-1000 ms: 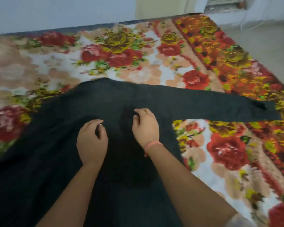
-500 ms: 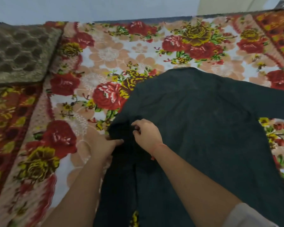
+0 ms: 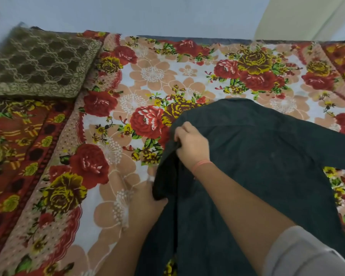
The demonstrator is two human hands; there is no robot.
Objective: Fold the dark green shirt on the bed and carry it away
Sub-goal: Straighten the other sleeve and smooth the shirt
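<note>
The dark green shirt (image 3: 267,156) lies spread on the flowered bed cover (image 3: 147,76), its right sleeve running off the frame's right edge. My right hand (image 3: 191,144) pinches the shirt's left edge near the shoulder and lifts it a little. My left hand (image 3: 147,200) grips the same edge lower down, its fingers partly hidden under the bunched cloth. The left part of the shirt hangs in dark folds between both hands.
A brown, lace-patterned cushion (image 3: 38,62) sits at the bed's far left corner against the pale wall (image 3: 127,12). The red bordered strip of the cover (image 3: 18,146) runs down the left side.
The view has swung left from the shirt's right sleeve to its left side. Both hands moved from the middle of the shirt to its left edge and took hold of it.
</note>
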